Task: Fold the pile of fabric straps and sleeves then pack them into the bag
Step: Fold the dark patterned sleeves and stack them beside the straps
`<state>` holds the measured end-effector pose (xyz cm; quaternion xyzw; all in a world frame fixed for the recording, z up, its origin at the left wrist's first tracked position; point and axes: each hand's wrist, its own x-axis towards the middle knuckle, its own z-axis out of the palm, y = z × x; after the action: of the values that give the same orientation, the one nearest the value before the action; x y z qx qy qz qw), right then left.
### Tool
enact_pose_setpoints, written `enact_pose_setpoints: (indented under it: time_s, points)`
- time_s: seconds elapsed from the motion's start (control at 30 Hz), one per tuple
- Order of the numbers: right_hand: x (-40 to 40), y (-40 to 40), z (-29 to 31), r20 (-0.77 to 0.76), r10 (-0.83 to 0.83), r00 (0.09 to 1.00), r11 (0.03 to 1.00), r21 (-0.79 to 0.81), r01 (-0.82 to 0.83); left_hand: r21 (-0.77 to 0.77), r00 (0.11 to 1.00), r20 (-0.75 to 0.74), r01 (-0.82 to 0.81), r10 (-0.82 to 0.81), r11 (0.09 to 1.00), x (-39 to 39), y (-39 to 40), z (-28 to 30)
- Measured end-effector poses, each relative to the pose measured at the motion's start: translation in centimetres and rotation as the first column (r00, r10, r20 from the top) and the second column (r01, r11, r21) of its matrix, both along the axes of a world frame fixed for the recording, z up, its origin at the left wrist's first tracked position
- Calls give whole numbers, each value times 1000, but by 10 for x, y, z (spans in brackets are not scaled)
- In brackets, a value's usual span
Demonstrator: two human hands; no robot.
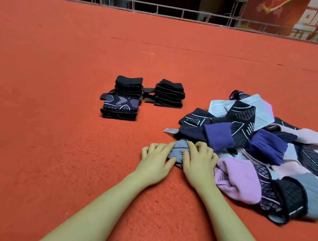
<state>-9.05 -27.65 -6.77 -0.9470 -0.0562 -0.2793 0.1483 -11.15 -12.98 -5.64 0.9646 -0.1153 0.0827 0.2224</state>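
Both hands pinch one grey striped sleeve (178, 152) w/ curled fingers: left hand (155, 158) on its left edge, right hand (199, 162) on its right, forearms low over the red carpet (54, 105). Sleeve lies at near edge of unfolded pile (262, 147). Looks light, soft, stretchy; best taken at the ends, prob. creases easily. Folded stacks (128, 99) well apart, ahead-left. Bag not in view.

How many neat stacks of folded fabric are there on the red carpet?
3: a patterned dark stack nearest, a plain black stack right behind it, and another black stack to their right. The messy pile could hide more.
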Motion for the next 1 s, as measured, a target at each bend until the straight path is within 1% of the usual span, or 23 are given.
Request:
enact_pose_setpoints:
  time_s: [0.1, 0.2, 0.27, 0.37, 0.47, 0.53, 0.6, 0.73, 0.8, 0.83, 0.9, 0.93, 1.0]
  points:
    - [0, -1, -1, 67, 43, 997, 999, 8, -44, -63, 1000, 9, 11, -11, 998, 5, 0, 0]
    - [-1, -4, -1, 113, 131, 985, 991, 7, -133, -69, 997, 30, 74, -72, 995, 11, -2, 0]
    - [-2, -5, 1, 151, 174, 973, 985, -18, -173, -121, 996, 67, 72, -64, 990, 13, -3, 0]
    - [-5, -2, 4, 222, 196, 955, 980, -84, -182, -173, 982, 182, 80, -48, 982, 13, 2, -2]
    - [-11, 1, 8, 257, 234, 938, 972, -63, -226, -182, 947, 310, 143, -81, 973, 6, 17, -5]
    - [-14, 4, 10, 248, 270, 930, 961, -16, -275, -138, 921, 375, 165, -103, 977, 3, 32, -3]
    - [-13, 11, 13, 236, 285, 929, 948, 72, -309, -59, 889, 439, 171, -129, 983, 2, 50, 4]
    - [-5, 37, 20, 206, 226, 952, 940, 210, -269, 181, 776, 578, 178, -251, 967, 5, 87, 17]
    - [0, 52, 26, 132, 248, 960, 930, 246, -274, 264, 739, 604, 168, -298, 950, 6, 98, 20]
    - [2, 57, 28, 83, 270, 959, 924, 258, -283, 276, 740, 603, 157, -298, 948, 5, 101, 20]
    - [6, 65, 27, 37, 299, 953, 924, 239, -299, 232, 776, 573, 155, -264, 960, 2, 103, 16]
    - [7, 66, 24, 45, 300, 953, 929, 214, -302, 171, 809, 542, 159, -228, 972, -1, 102, 13]
    - [6, 67, 15, 65, 282, 957, 933, 212, -290, -18, 872, 477, 138, -113, 990, -7, 93, 6]
